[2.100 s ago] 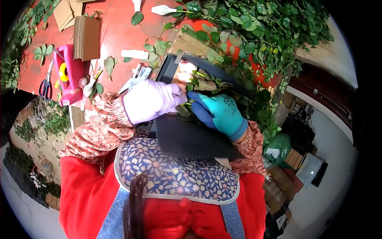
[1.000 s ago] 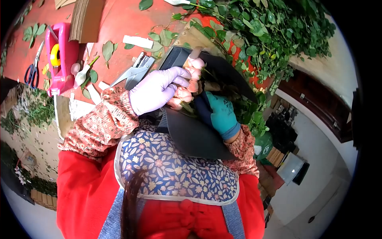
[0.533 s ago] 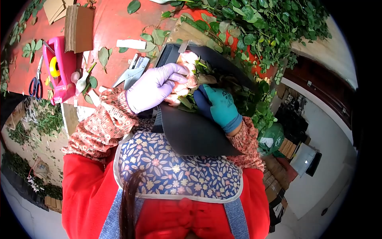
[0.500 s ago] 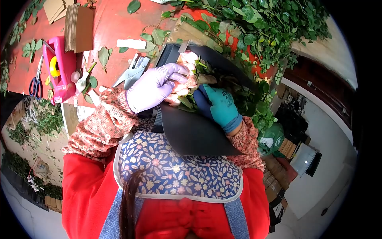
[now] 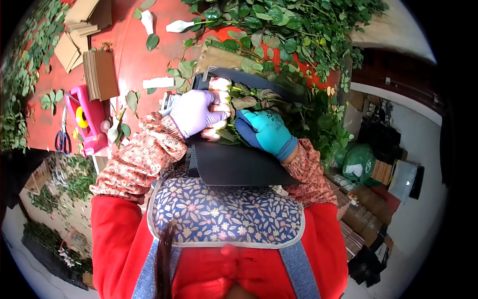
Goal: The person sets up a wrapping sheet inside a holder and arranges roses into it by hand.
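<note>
Pale pink roses (image 5: 219,85) lie in a row with their stems and leaves pointing right, inside black wrapping sheet (image 5: 234,167) whose near flap hangs toward my apron. My left hand (image 5: 195,113), in a lavender glove, is closed with its fingers curled against the rose heads, hiding some of them. Just right of the blooms, my right hand (image 5: 266,130), in a teal and navy glove, is wrapped around the stems and leaves. The far flap (image 5: 249,79) of the black sheet stands up behind the bunch.
On the red table (image 5: 132,37) are a pink tape dispenser (image 5: 85,122), scissors (image 5: 63,134), stacked cardboard (image 5: 100,75) and a partly hidden stapler (image 5: 168,102). White-netted buds (image 5: 179,26) lie at the back. A pile of leafy stems (image 5: 308,30) covers the back right.
My left hand's fingers have curled in more tightly at the roses. The right hand stays at the stems. The view has shifted, showing more of the table's far left.
</note>
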A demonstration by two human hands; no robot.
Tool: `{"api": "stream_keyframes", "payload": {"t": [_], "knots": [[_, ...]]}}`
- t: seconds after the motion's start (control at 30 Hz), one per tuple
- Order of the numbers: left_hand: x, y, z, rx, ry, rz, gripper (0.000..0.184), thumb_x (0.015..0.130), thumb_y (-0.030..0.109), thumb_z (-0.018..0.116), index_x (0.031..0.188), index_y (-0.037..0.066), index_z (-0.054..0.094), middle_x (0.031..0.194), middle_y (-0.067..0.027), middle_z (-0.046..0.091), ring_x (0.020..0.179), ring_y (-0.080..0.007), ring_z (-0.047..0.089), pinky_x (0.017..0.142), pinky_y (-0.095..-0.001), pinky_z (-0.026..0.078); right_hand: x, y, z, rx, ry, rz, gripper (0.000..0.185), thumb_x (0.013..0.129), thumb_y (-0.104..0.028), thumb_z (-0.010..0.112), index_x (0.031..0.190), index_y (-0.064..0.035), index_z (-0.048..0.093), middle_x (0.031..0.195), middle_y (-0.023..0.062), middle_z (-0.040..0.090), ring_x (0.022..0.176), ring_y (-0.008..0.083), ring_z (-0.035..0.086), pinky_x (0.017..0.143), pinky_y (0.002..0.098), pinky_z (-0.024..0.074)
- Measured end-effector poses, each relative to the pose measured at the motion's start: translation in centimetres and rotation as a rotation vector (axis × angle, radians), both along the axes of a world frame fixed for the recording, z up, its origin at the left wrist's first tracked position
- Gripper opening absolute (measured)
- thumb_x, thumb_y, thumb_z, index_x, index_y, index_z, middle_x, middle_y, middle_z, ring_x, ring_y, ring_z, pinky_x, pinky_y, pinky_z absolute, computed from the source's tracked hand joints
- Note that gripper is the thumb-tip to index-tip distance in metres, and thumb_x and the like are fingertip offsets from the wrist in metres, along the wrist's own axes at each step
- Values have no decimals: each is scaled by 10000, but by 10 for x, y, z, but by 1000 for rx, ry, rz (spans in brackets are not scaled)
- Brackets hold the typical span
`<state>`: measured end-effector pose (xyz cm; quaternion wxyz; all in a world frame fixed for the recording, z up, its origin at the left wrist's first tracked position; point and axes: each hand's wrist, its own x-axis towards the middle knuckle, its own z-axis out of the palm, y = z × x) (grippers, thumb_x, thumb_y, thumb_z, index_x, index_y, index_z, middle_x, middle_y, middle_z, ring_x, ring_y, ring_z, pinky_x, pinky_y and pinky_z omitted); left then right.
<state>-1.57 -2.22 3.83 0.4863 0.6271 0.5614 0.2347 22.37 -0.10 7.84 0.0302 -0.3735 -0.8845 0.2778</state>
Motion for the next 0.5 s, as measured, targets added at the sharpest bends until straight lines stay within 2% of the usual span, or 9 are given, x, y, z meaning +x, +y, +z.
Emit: {"api": "stream_keyframes", "payload": {"t": [0.1, 0.13, 0.17, 0.23, 0.27, 0.33, 0.37, 0.43, 0.5], "knots": [[0, -2, -2, 5, -88, 66, 357, 765, 267, 831, 959, -8, 714, 659, -83, 635, 589, -133, 591, 592, -299, 494, -7, 4, 17, -13, 51, -23, 352, 887, -280, 676, 1163, -61, 678, 930, 167, 701, 799, 338, 666, 701, 436, 523], [1, 1, 2, -20, -162, 84, 329, 769, 240, 836, 918, -24, 708, 652, -59, 632, 589, -94, 569, 569, -276, 477, -7, 4, 24, -41, 48, -59, 351, 896, -315, 651, 1157, -81, 674, 964, 155, 700, 836, 345, 669, 724, 452, 523], [3, 3, -2, -87, -212, 84, 323, 819, 292, 794, 895, -9, 701, 689, -97, 671, 628, -156, 646, 619, -311, 521, -2, 4, 24, -40, 52, -70, 351, 896, -315, 651, 1157, -81, 674, 964, 155, 700, 836, 345, 669, 724, 452, 523], [4, 3, -8, -176, -365, 99, 274, 822, 237, 805, 875, -12, 703, 688, -63, 669, 631, -102, 615, 601, -283, 509, 1, 6, 22, 15, -114, -30, 356, 871, -323, 681, 1156, -110, 671, 944, 132, 682, 820, 341, 661, 720, 461, 518], [5, 3, -8, -177, -361, 89, 274, 822, 237, 805, 875, -12, 703, 688, -63, 669, 631, -102, 615, 601, -283, 509, 1, 4, 15, 44, -158, -33, 387, 819, -314, 724, 1150, -123, 665, 972, 111, 651, 858, 335, 645, 733, 463, 514], [7, 1, -2, -258, -470, 147, 260, 817, 216, 813, 849, -17, 701, 690, -57, 671, 630, -95, 605, 596, -276, 505, 0, 5, 4, 108, -117, -37, 374, 794, -280, 738, 1112, -93, 674, 952, 122, 639, 848, 338, 636, 718, 454, 512], [9, 1, 5, -258, -467, 141, 260, 817, 216, 813, 849, -17, 701, 690, -57, 671, 630, -95, 605, 596, -276, 505, -1, 5, 1, 174, -80, -31, 361, 770, -245, 751, 1073, -62, 682, 932, 133, 627, 839, 340, 627, 702, 445, 510], [11, 3, 23, -256, -366, 107, 170, 853, 100, 779, 897, -40, 693, 716, -34, 664, 619, -55, 586, 554, -215, 465, -2, 4, 1, 164, -123, -38, 376, 744, -230, 761, 1077, -73, 681, 956, 137, 616, 868, 347, 616, 724, 450, 502], [12, 3, 24, -303, -377, 80, 181, 856, 84, 772, 956, -39, 685, 754, -38, 684, 647, -64, 613, 544, -215, 476, 4, 2, 2, 154, -44, -57, 376, 744, -205, 769, 1088, -77, 686, 968, 132, 617, 870, 344, 610, 720, 450, 497]]}}
